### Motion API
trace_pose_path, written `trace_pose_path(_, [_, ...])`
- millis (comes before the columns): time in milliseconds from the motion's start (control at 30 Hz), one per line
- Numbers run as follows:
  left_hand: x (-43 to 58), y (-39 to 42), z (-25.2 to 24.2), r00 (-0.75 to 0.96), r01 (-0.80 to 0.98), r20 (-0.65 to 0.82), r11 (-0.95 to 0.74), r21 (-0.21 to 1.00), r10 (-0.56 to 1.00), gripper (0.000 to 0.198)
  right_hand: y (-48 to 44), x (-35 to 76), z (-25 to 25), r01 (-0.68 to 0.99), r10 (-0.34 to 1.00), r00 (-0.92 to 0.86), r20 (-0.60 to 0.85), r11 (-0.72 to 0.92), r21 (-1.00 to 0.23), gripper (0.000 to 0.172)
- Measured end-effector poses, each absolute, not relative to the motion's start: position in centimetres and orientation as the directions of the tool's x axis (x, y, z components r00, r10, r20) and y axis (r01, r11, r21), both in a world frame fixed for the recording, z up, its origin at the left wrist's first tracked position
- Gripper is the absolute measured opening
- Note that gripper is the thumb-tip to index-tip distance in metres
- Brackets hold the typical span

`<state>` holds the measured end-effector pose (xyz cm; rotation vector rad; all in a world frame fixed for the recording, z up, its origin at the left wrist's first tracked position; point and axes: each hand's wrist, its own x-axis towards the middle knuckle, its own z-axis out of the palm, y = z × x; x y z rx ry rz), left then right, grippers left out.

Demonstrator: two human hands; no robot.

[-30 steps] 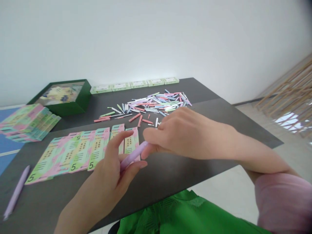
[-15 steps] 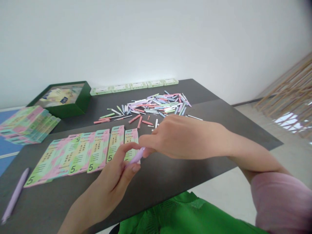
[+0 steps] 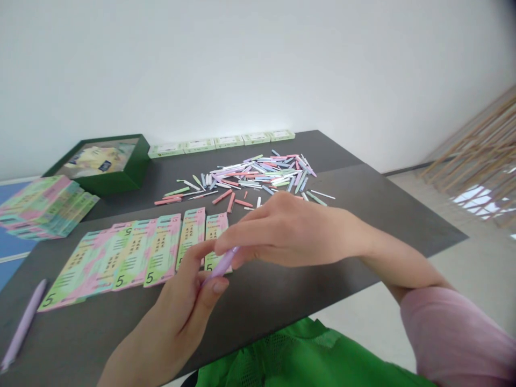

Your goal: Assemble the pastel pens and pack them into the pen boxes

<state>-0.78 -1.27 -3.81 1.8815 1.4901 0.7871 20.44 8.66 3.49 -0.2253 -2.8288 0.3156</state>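
A light purple pen (image 3: 221,265) lies between the thumb and fingers of my left hand (image 3: 183,306), above the front of the table. My right hand (image 3: 278,231) reaches across from the right, its closed fingers at the pen's upper end. That end is partly hidden by those fingers. Just behind the hands lie flat pastel cartons (image 3: 163,250) printed with a 5, side by side. Another purple pen (image 3: 24,325) rests at the table's left edge. A pile of pens and pen parts (image 3: 262,172) in pink, white, blue, green and purple spreads beyond my right hand.
A green box (image 3: 121,180) holding packets stands at the back left, with stacked pastel boxes (image 3: 52,207) in front of it. Pale green boxes (image 3: 229,141) line the wall. The dark table's (image 3: 403,220) right edge drops to the floor.
My right hand has shifted slightly left, and its fingers now reach further over the pen's upper end. My left hand has dropped a little to the left, still holding the pen.
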Motion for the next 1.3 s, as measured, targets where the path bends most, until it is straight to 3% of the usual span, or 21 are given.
trace_pose_path(200, [-0.4,-1.4,-2.5,0.267,0.621,0.153,-0.292,0.727,0.951,0.046,7.7,20.3,3.2,0.157,0.16,-0.954,0.253,0.987,-0.032,0.021])
trace_pose_path(367, [-0.2,-1.1,-2.5,0.203,0.761,0.253,-0.315,0.566,0.946,0.05,7.3,19.7,3.2,0.325,0.3,-0.936,0.182,0.937,0.126,0.023])
trace_pose_path(433, [0.1,-0.7,-2.9,0.164,0.84,0.284,-0.284,0.461,0.945,0.052,7.9,19.4,2.9,0.327,0.315,-0.94,0.132,0.942,0.082,0.022])
trace_pose_path(533, [0.4,-0.2,-3.6,0.129,0.892,0.172,-0.19,0.409,0.977,0.057,9.3,19.1,2.2,0.228,0.229,-0.973,0.011,0.972,-0.048,0.026])
trace_pose_path(633, [0.2,0.0,-4.0,0.178,0.819,0.006,-0.152,0.554,0.984,0.053,10.1,19.3,2.1,0.266,0.261,-0.964,-0.053,0.952,-0.15,0.041])
trace_pose_path(733, [-0.6,-0.3,-3.9,0.219,0.683,-0.134,-0.054,0.728,0.966,0.05,9.7,19.9,2.6,0.319,0.335,-0.94,0.066,0.93,-0.182,0.042])
trace_pose_path(833, [-1.2,-0.7,-3.8,0.262,0.541,-0.263,0.084,0.837,0.929,0.055,8.5,20.3,3.1,0.261,0.271,-0.96,0.066,0.956,-0.131,0.027])
trace_pose_path(933, [-1.5,-1.1,-3.7,0.272,0.475,-0.269,0.114,0.872,0.924,0.057,7.5,20.1,3.0,0.235,0.235,-0.972,-0.024,0.972,-0.012,0.022])
trace_pose_path(1033, [-1.4,-1.3,-3.6,0.221,0.565,-0.183,0.027,0.824,0.958,0.057,7.1,19.8,2.4,0.241,0.242,-0.97,-0.022,0.969,0.049,0.02])
trace_pose_path(1133, [-0.6,-1.1,-3.8,0.18,0.727,-0.131,-0.042,0.686,0.975,0.057,7.3,19.7,1.5,0.275,0.275,-0.961,-0.017,0.961,0.023,0.023])
trace_pose_path(1300, [0.8,-0.3,-5.4,0.15,0.881,-0.285,0.003,0.472,0.947,0.059,9.0,19.2,0.2,0.219,0.192,-0.972,-0.137,0.951,-0.217,0.024])
